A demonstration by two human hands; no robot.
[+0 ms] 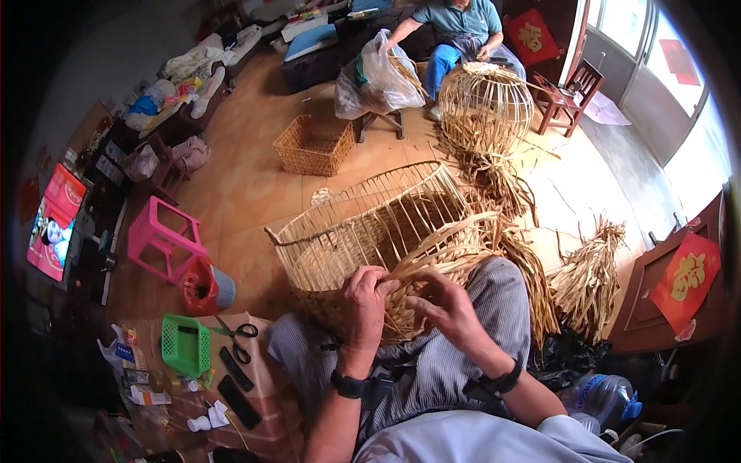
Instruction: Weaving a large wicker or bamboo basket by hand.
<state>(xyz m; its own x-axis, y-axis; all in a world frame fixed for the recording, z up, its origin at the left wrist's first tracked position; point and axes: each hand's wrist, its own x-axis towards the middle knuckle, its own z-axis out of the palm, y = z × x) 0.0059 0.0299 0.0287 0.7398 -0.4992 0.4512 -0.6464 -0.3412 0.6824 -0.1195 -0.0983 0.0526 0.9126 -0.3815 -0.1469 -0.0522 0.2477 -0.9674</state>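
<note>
With forearms (336, 420) angled inward, the left hand (364, 299) is curled near the loosely bent right hand (449, 310).

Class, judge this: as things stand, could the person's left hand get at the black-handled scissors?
Probably yes: the scissors lie uncovered on the left-side table, though the left hand would first have to leave the straw strips.

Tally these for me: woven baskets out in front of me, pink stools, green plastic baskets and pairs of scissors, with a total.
Woven baskets: 3 (the long one nearest you, the rectangular one, the round one by the other person)
Pink stool: 1
Green plastic basket: 1
Scissors: 1
Total: 6
</note>
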